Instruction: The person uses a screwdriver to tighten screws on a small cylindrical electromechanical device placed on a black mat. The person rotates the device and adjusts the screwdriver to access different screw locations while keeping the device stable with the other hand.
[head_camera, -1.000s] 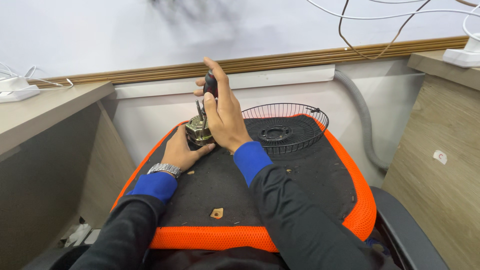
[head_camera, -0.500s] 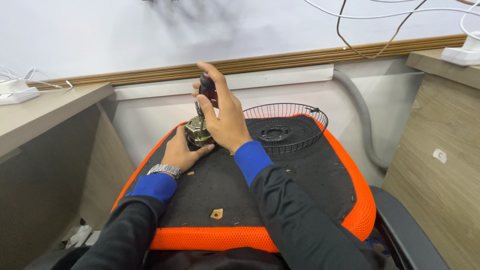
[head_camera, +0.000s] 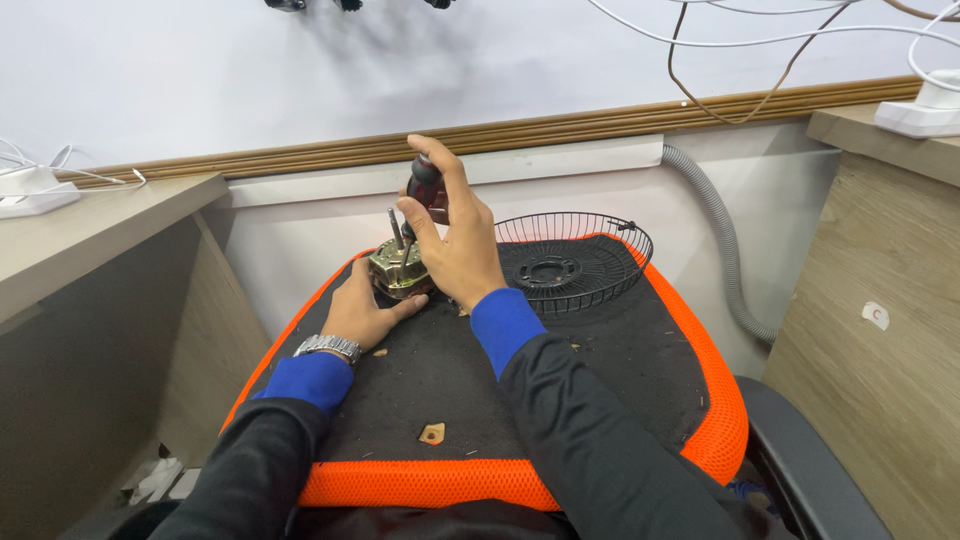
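Observation:
A small metal fan motor (head_camera: 397, 270) with an upright shaft sits at the far left of a black cushion with an orange rim (head_camera: 600, 470). My left hand (head_camera: 362, 310) lies on the cushion and grips the motor from below. My right hand (head_camera: 455, 245) is wrapped around the dark red handle of a screwdriver (head_camera: 426, 186), held upright over the motor. The screwdriver's tip is hidden behind my fingers. A silver watch (head_camera: 328, 347) sits on my left wrist.
A black wire fan guard (head_camera: 575, 260) lies on the cushion's far right. A tan scrap (head_camera: 432, 433) lies near the front edge. Wooden desks flank both sides, a grey corrugated hose (head_camera: 722, 260) runs down the wall, and cables hang above.
My right hand has turned slightly on the screwdriver handle, fingers shifting around it. The left hand and motor have stayed in place.

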